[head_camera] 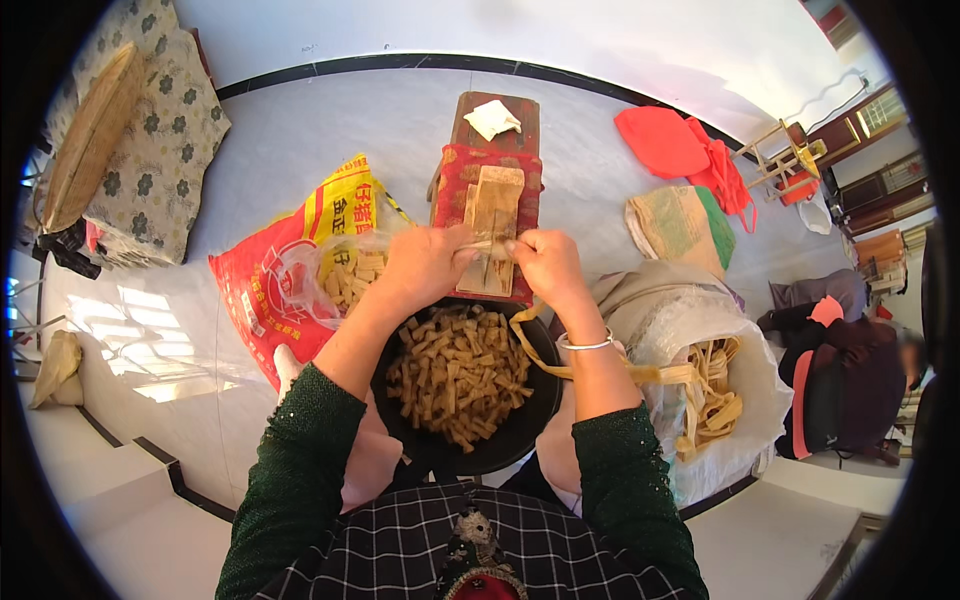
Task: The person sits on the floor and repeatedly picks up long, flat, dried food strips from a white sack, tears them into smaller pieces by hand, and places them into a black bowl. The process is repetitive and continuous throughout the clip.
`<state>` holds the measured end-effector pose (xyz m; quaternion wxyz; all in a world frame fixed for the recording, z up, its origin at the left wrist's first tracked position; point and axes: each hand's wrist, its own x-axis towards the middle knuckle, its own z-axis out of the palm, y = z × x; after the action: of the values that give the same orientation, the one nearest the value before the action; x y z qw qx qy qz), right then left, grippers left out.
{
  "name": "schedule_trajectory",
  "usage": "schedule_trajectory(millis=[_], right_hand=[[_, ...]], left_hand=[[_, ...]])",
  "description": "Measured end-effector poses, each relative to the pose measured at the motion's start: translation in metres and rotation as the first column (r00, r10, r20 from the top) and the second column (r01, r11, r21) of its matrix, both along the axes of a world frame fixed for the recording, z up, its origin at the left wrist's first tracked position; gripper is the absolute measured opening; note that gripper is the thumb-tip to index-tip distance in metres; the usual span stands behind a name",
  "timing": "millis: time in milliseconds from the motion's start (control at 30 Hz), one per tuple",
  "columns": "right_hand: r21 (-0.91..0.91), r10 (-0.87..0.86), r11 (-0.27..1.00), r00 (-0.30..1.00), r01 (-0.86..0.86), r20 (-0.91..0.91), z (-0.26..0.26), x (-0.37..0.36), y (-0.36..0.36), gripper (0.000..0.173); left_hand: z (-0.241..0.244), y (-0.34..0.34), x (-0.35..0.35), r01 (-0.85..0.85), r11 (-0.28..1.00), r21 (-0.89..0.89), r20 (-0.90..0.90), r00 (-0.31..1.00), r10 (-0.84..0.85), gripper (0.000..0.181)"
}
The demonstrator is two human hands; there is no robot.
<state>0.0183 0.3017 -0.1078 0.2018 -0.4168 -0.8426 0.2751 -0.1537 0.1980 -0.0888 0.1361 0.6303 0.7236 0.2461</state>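
My left hand (420, 266) and my right hand (549, 262) pinch a pale tan strip (486, 245) stretched between them. They are over a wooden block (496, 206) that lies on a red patterned cloth (450, 161) on a narrow wooden bench (466, 112). A longer tan strip (529, 346) trails from near my right hand, past the wrist, to a white plastic-lined sack (761, 375) holding more loose strips (716, 405). Below my hands, a black basin (551, 382) contains many short, folded tan pieces (461, 367). Whether both strips are one piece is hidden by my fingers.
A red and yellow printed sack (277, 277) with similar short pieces (356, 277) lies at left. A white folded cloth (493, 120) sits on the bench's far end. Red bags (667, 139) and a folded woven sack (679, 225) lie right. Another person (847, 382) is at far right.
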Motion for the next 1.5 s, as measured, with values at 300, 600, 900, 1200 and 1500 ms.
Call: schedule_trajectory(millis=[300,600,900,1200,1500], right_hand=[[-0.834,-0.234,0.421,0.846,-0.357,-0.480,0.015,0.004,-0.063,0.035],[-0.843,-0.379,-0.004,0.781,-0.538,-0.497,0.025,0.009,-0.074,0.031],[-0.753,-0.321,0.181,0.686,-0.632,-0.653,0.043,0.010,-0.085,0.022],[-0.415,0.008,0.842,0.778,-0.344,-0.628,0.023,0.010,-0.082,0.025],[-0.884,-0.338,-0.101,0.852,-0.456,-0.400,0.038,0.020,-0.063,0.028]], left_hand=[[-0.010,-0.052,0.059,-0.100,0.993,0.068,0.599,0.800,0.039,0.037],[0.031,-0.032,0.054,-0.373,0.895,-0.245,0.918,-0.386,0.090,0.034],[0.029,-0.043,0.014,-0.245,0.714,0.656,0.456,0.882,-0.116,0.025],[0.010,-0.041,0.045,-0.055,0.979,0.198,0.788,0.603,-0.125,0.025],[0.015,-0.042,0.037,0.101,0.867,0.488,0.386,0.866,-0.318,0.012]])
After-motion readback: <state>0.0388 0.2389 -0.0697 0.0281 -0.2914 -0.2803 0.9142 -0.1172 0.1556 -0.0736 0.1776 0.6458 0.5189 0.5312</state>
